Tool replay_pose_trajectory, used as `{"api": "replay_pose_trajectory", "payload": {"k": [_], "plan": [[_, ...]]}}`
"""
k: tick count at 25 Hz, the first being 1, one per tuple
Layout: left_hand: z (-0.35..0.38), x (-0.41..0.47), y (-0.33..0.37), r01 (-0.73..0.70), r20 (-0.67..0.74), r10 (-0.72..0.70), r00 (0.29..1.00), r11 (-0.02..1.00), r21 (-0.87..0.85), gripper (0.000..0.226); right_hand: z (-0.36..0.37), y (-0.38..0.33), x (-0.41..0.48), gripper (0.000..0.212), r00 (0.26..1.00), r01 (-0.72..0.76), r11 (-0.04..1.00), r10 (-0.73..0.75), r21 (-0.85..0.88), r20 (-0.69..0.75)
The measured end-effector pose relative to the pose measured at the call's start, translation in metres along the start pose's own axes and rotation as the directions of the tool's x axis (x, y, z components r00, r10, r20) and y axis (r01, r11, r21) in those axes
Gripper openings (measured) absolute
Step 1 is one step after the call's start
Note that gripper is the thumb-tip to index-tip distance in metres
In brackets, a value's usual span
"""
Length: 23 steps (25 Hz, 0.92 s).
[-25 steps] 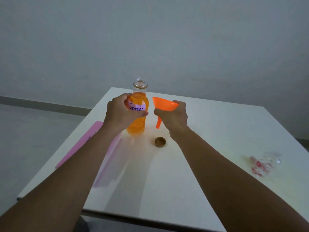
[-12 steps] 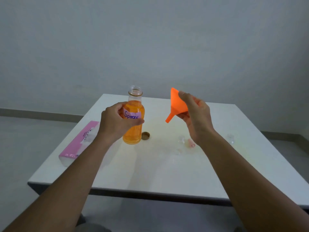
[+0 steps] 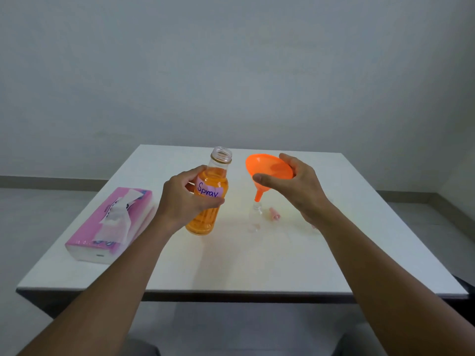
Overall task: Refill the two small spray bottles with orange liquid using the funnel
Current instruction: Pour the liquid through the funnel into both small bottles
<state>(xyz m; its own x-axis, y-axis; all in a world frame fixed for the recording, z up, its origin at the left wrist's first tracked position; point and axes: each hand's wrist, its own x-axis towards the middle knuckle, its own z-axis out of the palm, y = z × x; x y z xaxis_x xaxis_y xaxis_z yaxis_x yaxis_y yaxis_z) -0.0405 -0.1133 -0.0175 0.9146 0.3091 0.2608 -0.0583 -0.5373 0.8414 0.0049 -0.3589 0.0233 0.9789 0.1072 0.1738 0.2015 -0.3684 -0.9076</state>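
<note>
Both my bare forearms reach forward over the near edge of the white square worktop. My left grip is wrapped round the middle of a clear round bottle of orange liquid: thumb across the front, just below a pale pink label handwritten "Spray", fingers curled behind. The bottle leans slightly, neck toward the right. Its threaded mouth is uncapped, and the orange liquid fills the body up to the shoulder, leaving the neck clear. I cannot tell whether its base touches the worktop or hangs just above it. To the right, at about the same depth, my right grip pinches the wide rim of an orange plastic funnel, thumb on the near edge, fingers over the far edge, palm turned left. The funnel's bowl tips toward me and its narrow spout points down. Directly under the spout tip stands a small clear spray bottle, open-topped and too faint to show what it contains; whether the spout touches its mouth I cannot tell. Just beside that bottle, on its right, lies a small pink spray cap. Off to the left, well apart from both grips, lies a pink and white soft pack of tissues with one sheet pulled up from its top. Beyond the worktop's far edge rises a plain grey wall.
</note>
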Motion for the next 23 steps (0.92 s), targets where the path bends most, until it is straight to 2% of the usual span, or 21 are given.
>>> {"api": "replay_pose_trajectory", "payload": {"k": [14, 20, 23], "plan": [[0.015, 0.004, -0.007, 0.076, -0.012, -0.078, 0.997, 0.988, -0.137, 0.086, 0.001, 0.013, 0.006, 0.102, 1.000, 0.023, 0.999, -0.022, -0.044, 0.019], [0.018, 0.003, -0.005, 0.047, -0.032, -0.052, 0.998, 0.988, -0.150, 0.081, 0.004, 0.019, 0.005, 0.109, 0.996, 0.027, 0.997, -0.021, -0.073, 0.085], [0.018, 0.002, -0.008, 0.058, -0.029, -0.064, 0.998, 0.984, -0.170, 0.086, 0.007, 0.023, 0.005, 0.109, 0.989, 0.008, 0.995, 0.007, -0.098, 0.146]]}}
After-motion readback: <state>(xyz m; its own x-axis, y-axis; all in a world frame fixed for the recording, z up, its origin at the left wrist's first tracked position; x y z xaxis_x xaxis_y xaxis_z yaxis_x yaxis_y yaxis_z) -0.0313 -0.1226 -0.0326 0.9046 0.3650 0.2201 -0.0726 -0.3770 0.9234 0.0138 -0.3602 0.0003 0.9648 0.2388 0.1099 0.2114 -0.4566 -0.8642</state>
